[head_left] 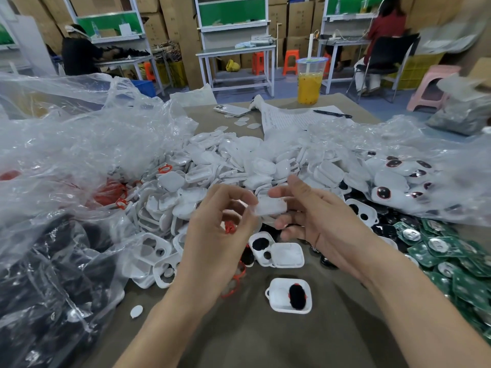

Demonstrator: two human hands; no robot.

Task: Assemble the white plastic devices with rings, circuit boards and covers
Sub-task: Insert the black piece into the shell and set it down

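My right hand [316, 219] grips a white plastic housing [271, 205] above the table, thumb on its top edge. My left hand [220, 232] pinches the housing's left end and keeps a small red ring [230, 227] tucked against its palm. Below, a white housing with a black insert [289, 296] lies alone on the brown table. Two more white housings [276, 252] lie side by side just under my hands. A big heap of white housings and covers [225, 166] fills the middle. Green circuit boards [451, 258] are piled at the right.
Crumpled clear plastic bags [79, 144] cover the left side, with black parts [53, 274] and red rings [111, 192] inside. Assembled white pieces with dark round windows [398, 179] lie at the right. A cup of yellow drink [309, 81], a phone [231, 110], paper and a pen [332, 114] stand farther back.
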